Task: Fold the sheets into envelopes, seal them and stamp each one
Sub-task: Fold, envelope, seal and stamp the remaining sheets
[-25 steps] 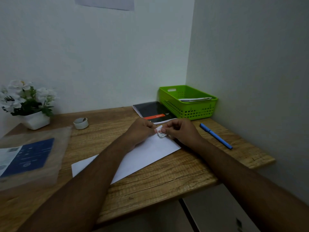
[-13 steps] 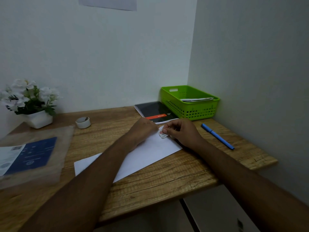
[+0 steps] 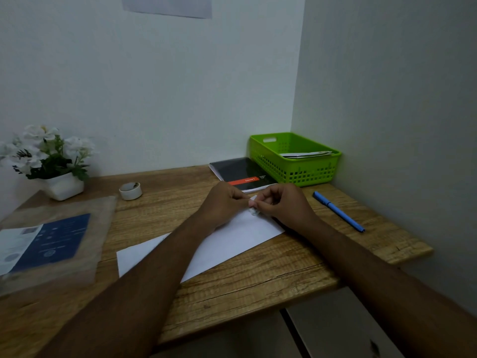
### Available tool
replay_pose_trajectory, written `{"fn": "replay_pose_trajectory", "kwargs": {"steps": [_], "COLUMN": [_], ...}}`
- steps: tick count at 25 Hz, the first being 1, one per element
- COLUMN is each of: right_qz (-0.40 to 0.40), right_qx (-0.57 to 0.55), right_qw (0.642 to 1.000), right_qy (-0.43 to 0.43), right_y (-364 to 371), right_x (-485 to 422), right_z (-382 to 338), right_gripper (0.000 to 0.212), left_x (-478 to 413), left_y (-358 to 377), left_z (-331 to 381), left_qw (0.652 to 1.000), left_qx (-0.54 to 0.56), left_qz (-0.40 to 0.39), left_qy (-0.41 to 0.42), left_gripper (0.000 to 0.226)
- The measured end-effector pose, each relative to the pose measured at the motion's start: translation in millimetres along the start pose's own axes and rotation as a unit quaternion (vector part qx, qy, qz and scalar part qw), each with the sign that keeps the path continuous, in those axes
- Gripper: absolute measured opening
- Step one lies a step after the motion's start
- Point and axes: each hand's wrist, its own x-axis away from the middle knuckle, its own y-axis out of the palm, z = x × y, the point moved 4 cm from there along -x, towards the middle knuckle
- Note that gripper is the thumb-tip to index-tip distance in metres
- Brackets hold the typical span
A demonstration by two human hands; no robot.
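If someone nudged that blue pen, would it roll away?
The blue pen looks slim and round, so a sideways nudge would probably roll it. It lies flat on the wooden desk, so it may stop soon. Likely light and stiff.

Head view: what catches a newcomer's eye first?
The left hand and right hand meet mid-desk, pinching a small stamp at the far corner of a white envelope. A bright green basket sits in the back right corner, a blue pen lying before it.

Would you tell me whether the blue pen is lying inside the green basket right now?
No, the blue pen lies on the wooden desk, outside the green basket and apart from it.
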Motion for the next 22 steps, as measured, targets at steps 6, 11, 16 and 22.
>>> {"fn": "replay_pose_trajectory", "kwargs": {"steps": [6, 11, 16, 22], "right_qz": [0.024, 0.060, -0.024, -0.046], "right_qx": [-0.002, 0.027, -0.040, -0.107], "right_qw": [1.000, 0.997, 0.998, 0.990], "right_qy": [0.016, 0.033, 0.051, 0.080], "right_y": [-2.6, -7.4, 0.9, 1.1], "right_x": [1.0, -1.4, -0.2, 0.8], "right_z": [0.6, 5.6, -1.8, 1.2], "right_gripper": [0.022, 0.041, 0.013, 0.011], "left_x": [0.4, -0.4, 1.3, 2.6], "left_y": [0.2, -0.8, -5.1, -6.4], "left_z": [1.9, -1.0, 1.4, 7.3], "left_qw": [1.000, 1.000, 1.000, 0.999], "left_qx": [0.012, 0.018, 0.019, -0.003], "left_qz": [-0.001, -0.002, 0.015, 0.038], "left_qy": [0.010, 0.008, 0.007, 0.023], "left_gripper": [0.009, 0.010, 0.012, 0.019]}}
